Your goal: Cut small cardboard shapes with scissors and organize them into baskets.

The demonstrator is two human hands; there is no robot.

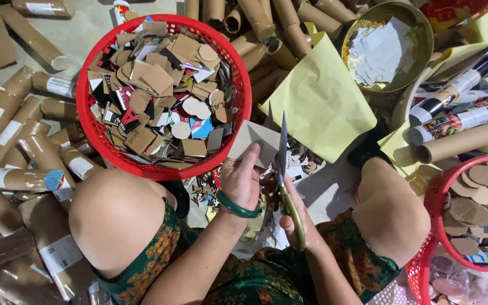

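Cardboard piece [253,146] — pinched in left hand [240,182]

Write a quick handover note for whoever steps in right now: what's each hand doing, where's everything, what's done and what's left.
Left hand: holds a cardboard piece by its near edge.
Right hand: grips the scissors, blades up against the cardboard's right edge.
Red basket ahead: heaped with offcuts.
Second red basket at right: cut cardboard discs.
Cardboard tubes lie all around; yellow paper ahead.
Done: many discs cut.
Left: this piece, plus the uncut tubes.
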